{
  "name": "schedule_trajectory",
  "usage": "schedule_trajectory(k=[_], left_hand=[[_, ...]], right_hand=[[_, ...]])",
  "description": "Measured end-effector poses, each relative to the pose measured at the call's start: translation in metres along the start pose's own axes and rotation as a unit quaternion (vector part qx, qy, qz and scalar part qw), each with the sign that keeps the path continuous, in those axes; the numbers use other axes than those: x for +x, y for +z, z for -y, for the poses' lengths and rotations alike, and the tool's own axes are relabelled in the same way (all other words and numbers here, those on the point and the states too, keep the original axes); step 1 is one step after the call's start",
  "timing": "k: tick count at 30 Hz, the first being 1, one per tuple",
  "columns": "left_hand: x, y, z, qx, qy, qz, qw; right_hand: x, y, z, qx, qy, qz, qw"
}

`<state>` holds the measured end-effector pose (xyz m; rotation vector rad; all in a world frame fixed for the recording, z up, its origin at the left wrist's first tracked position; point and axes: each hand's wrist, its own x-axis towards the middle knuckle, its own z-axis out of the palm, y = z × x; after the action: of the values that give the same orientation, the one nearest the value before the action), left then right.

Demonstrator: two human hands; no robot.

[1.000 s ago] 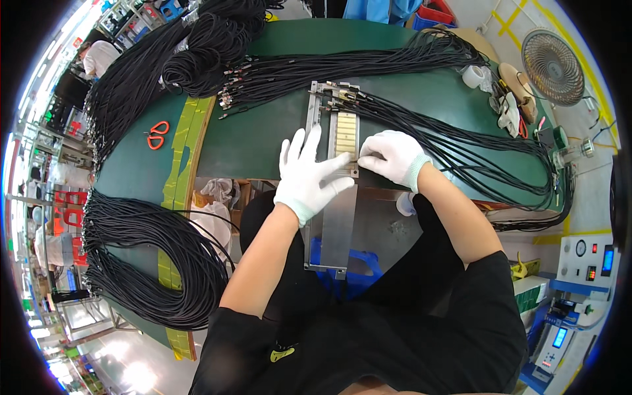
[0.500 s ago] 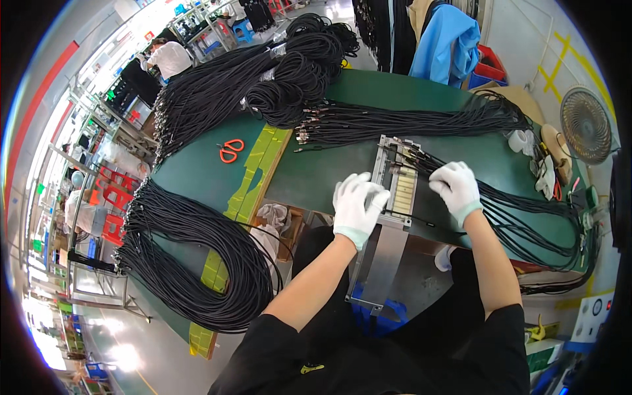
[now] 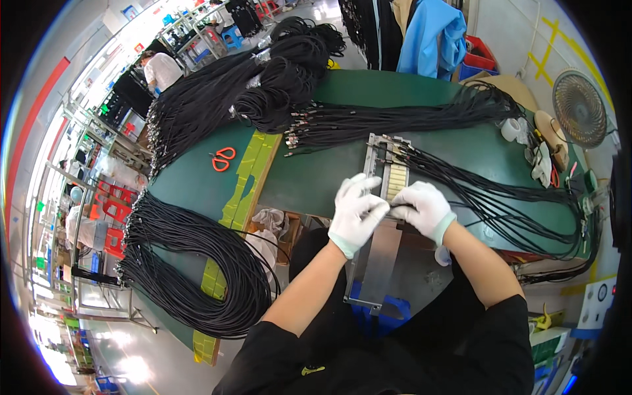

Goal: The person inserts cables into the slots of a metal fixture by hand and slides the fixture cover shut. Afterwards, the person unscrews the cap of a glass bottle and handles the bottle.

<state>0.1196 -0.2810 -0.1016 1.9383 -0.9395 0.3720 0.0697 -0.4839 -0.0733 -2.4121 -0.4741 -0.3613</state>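
a green desk [image 3: 316, 178] curves across the view, crowded with black cables. a thick bundle [image 3: 197, 108] lies at the far left of the desk, with more coiled bundles [image 3: 289, 72] beside it toward the middle. another long bundle [image 3: 184, 263] hangs looped over the near left edge of the desk. orange scissors [image 3: 222, 158] lie on the desk between these bundles, next to a strip of yellow tape [image 3: 247, 178]. a fan of cables with metal ends [image 3: 368, 125] spreads across the far middle. at the far right sit a white tape roll [image 3: 510, 129] and a round fan [image 3: 579, 108]. a blue garment [image 3: 428, 36] hangs behind the desk. another person in a white top [image 3: 161, 69] works in the distance at upper left.

in the middle, a long grey metal jig [image 3: 382, 257] runs from the desk toward the person's lap. it carries a yellowish comb-like strip [image 3: 397, 181], and cables [image 3: 487, 191] sit in its far end and sweep off to the right.

both hands wear white gloves and meet over the jig, just below the strip. the left hand [image 3: 355, 214] is curled with fingers pinched together. the right hand [image 3: 422, 207] is closed around a thin black cable end [image 3: 400, 206], which runs between the two hands; whether the left hand also grips it cannot be told.
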Motion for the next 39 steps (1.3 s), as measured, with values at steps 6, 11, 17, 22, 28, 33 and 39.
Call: schedule_trajectory(k=[6, 11, 17, 22, 28, 33, 39], left_hand=[[0.001, -0.002, -0.004, 0.048, -0.005, 0.002, 0.999], [0.001, 0.000, -0.007, 0.042, 0.016, 0.023, 0.999], [0.002, 0.000, 0.000, 0.006, 0.018, 0.017, 1.000], [-0.002, -0.009, 0.008, -0.037, -0.174, -0.075, 0.981], [-0.007, -0.002, 0.018, 0.123, -0.114, -0.044, 0.985], [-0.008, -0.001, 0.022, 0.093, -0.150, -0.044, 0.983], [-0.005, -0.002, 0.022, 0.082, -0.150, -0.038, 0.985]], right_hand=[[-0.006, -0.009, -0.018, 0.103, 0.066, 0.031, 0.992], [-0.004, -0.004, 0.000, 0.106, 0.102, 0.059, 0.987], [-0.005, 0.002, -0.006, -0.025, -0.007, 0.012, 1.000], [-0.004, -0.023, -0.031, -0.088, 0.008, 0.023, 0.996], [-0.013, -0.011, -0.023, -0.058, -0.004, 0.018, 0.998], [-0.010, -0.017, -0.021, -0.077, 0.020, 0.036, 0.996], [-0.004, -0.014, -0.022, -0.130, -0.021, -0.029, 0.991]])
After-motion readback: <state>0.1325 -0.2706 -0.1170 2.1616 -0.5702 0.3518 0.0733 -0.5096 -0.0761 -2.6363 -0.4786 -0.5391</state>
